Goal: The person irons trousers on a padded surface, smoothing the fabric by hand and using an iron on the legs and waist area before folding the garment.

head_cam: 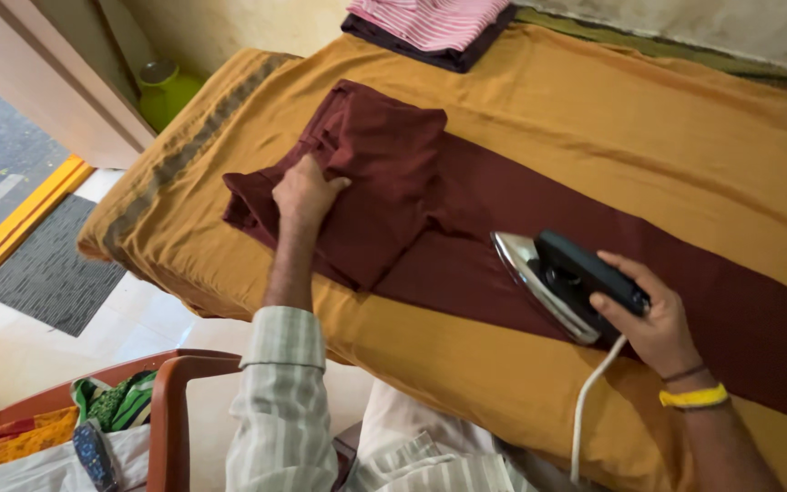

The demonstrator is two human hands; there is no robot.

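Pressing flat, the left hand (305, 193) pins the folded maroon cloth (384, 173) while the iron (562, 282), gripped by the right hand (653, 319), is judged due toward the fold.

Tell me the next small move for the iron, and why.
Probably lower the iron flat onto the maroon cloth beside the fold. The right hand holds it tipped up by the handle, while the left hand presses the folded part, so the stretch between looks ready.

Single head view — steeply down, close over the ironing table (521, 109).
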